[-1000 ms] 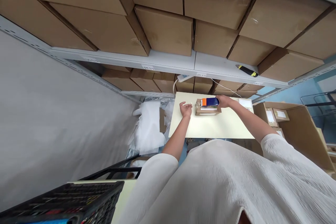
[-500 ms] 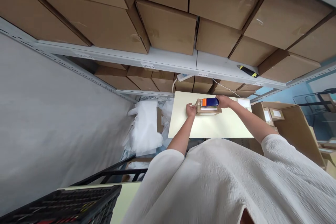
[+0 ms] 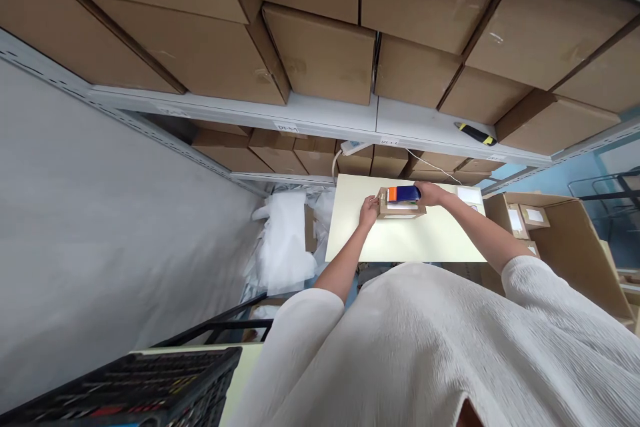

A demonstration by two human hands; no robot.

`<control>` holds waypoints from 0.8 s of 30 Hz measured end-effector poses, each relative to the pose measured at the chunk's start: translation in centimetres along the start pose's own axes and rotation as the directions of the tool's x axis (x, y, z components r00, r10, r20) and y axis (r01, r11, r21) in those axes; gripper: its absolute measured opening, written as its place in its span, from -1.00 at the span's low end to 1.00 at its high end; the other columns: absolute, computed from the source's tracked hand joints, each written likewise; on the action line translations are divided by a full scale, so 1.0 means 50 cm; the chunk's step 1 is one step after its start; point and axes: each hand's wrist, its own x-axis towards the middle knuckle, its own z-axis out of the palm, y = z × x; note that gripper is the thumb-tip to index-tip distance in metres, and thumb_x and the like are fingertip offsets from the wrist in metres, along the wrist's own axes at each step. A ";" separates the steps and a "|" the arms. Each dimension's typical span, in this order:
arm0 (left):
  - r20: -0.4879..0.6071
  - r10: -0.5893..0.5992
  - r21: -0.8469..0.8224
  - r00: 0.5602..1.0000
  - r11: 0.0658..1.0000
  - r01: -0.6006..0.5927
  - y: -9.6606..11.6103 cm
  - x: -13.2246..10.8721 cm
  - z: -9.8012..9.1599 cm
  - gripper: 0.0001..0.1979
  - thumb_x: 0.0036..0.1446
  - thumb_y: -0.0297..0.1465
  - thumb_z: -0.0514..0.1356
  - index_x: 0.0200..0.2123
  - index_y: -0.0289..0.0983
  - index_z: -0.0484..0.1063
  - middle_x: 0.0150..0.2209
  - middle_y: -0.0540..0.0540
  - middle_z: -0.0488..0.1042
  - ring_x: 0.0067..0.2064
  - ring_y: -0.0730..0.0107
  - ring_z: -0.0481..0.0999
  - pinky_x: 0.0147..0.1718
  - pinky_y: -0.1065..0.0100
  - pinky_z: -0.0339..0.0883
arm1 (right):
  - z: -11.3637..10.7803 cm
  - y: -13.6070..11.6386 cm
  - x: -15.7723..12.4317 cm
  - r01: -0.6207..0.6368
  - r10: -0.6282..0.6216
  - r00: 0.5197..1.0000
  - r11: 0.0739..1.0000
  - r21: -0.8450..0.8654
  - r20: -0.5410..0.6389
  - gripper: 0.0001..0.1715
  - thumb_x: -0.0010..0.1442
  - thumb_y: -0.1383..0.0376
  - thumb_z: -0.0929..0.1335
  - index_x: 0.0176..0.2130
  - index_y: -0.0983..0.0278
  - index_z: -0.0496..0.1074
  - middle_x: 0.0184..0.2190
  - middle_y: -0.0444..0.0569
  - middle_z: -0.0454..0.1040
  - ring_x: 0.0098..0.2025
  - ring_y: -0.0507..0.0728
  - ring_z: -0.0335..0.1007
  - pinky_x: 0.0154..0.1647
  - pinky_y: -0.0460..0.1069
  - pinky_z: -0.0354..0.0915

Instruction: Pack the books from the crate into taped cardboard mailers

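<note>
The person's right hand (image 3: 430, 194) is reaching across a cream table (image 3: 400, 243), its fingers (image 3: 421, 189) curving down and pressing onto the right end of a blue-and-orange item (image 3: 404, 194). That item is sitting on top of a low cardboard box (image 3: 401, 213), lying just under and to the left of those fingers, and no flap is covering it from this view. The left hand (image 3: 369, 213) is coming in from the other side, its fingers (image 3: 373, 199) half-curled and touching or just beside the box's left end; no grip shows there. The box is resting between both sets of fingers, near the far edge of the table. A white paper sheet (image 3: 469, 195) is lying beyond the right fingers, and white plastic sheeting (image 3: 285, 247) is bunching well to the left of the left fingers.
</note>
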 end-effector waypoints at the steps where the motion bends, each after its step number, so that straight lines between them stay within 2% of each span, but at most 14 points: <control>1: 0.027 0.007 0.055 1.000 0.998 -0.009 0.007 0.000 -0.004 -0.57 0.28 -0.51 0.19 0.20 -0.19 0.46 0.15 -0.22 0.65 0.23 0.15 0.64 0.30 0.06 0.46 | 0.001 0.000 -0.001 0.004 -0.004 1.000 1.000 0.005 -0.006 -0.59 0.17 0.31 0.55 -0.02 0.20 0.44 -0.02 0.06 0.67 -0.11 0.24 0.59 -0.25 -0.02 0.32; 4: 0.085 0.179 0.215 0.980 0.957 -0.193 0.036 -0.003 -0.014 -0.41 0.29 -0.54 0.17 0.36 -0.16 0.39 0.32 -0.21 0.56 0.41 0.14 0.49 0.43 0.03 0.34 | 0.005 0.001 -0.004 0.032 -0.031 0.999 0.999 0.030 -0.037 -0.56 0.18 0.32 0.54 0.01 0.20 0.42 -0.01 0.05 0.66 -0.10 0.23 0.58 -0.22 -0.03 0.32; 6: 0.174 0.306 0.291 0.936 0.892 -0.346 0.061 -0.005 -0.017 -0.29 0.26 -0.57 0.17 0.46 -0.15 0.31 0.39 -0.20 0.50 0.46 0.12 0.43 0.46 0.05 0.30 | 0.008 0.002 -0.005 0.052 -0.049 0.997 0.997 0.049 -0.053 -0.55 0.19 0.33 0.54 0.03 0.20 0.41 0.01 0.05 0.65 -0.08 0.23 0.58 -0.20 -0.03 0.33; 8: 0.297 0.343 0.365 0.891 0.822 -0.438 0.085 -0.007 -0.017 -0.17 0.25 -0.57 0.21 0.56 -0.15 0.17 0.43 -0.21 0.46 0.46 0.09 0.43 0.45 0.07 0.31 | 0.009 0.002 -0.006 0.062 -0.059 0.997 0.996 0.062 -0.052 -0.55 0.19 0.34 0.53 0.03 0.21 0.41 0.02 0.05 0.65 -0.06 0.22 0.58 -0.19 -0.03 0.33; 11: 0.442 0.272 0.514 0.855 0.704 -0.490 0.108 -0.007 -0.014 -0.01 0.24 -0.50 0.30 0.64 -0.16 -0.04 0.47 -0.25 0.40 0.47 0.00 0.42 0.45 0.05 0.27 | 0.008 0.000 -0.008 0.065 -0.063 0.997 0.996 0.061 -0.038 -0.54 0.18 0.35 0.52 0.05 0.22 0.42 0.04 0.06 0.66 -0.04 0.24 0.59 -0.19 -0.03 0.32; 15: 0.533 0.175 0.661 0.828 0.525 -0.536 0.116 -0.007 -0.020 0.02 0.31 -0.39 0.31 0.67 -0.20 -0.16 0.59 -0.33 0.18 0.60 -0.08 0.18 0.52 -0.01 0.11 | 0.001 -0.006 -0.016 0.044 -0.044 0.999 0.999 0.032 -0.006 -0.47 0.17 0.33 0.54 0.11 0.21 0.44 0.06 0.09 0.67 -0.02 0.28 0.61 -0.20 -0.01 0.33; 19: 0.580 0.098 0.722 0.809 0.398 -0.566 0.122 -0.009 -0.029 -0.04 0.41 -0.33 0.22 0.67 -0.24 -0.26 0.62 -0.36 0.09 0.66 -0.04 0.01 0.58 -0.06 -0.09 | -0.006 -0.011 -0.028 0.026 -0.027 0.999 1.000 0.009 0.027 -0.43 0.17 0.25 0.56 0.14 0.17 0.45 0.04 0.09 0.68 -0.03 0.30 0.63 -0.20 0.01 0.34; 24: 0.569 0.017 0.783 0.822 0.296 -0.548 0.133 -0.012 -0.029 -0.09 0.46 -0.26 0.13 0.67 -0.24 -0.29 0.61 -0.35 0.14 0.66 -0.07 0.01 0.60 -0.20 -0.31 | -0.001 -0.006 -0.038 0.039 -0.039 0.999 0.999 0.010 0.024 -0.44 0.18 0.21 0.54 0.14 0.18 0.44 0.04 0.09 0.68 -0.04 0.30 0.63 -0.23 0.02 0.31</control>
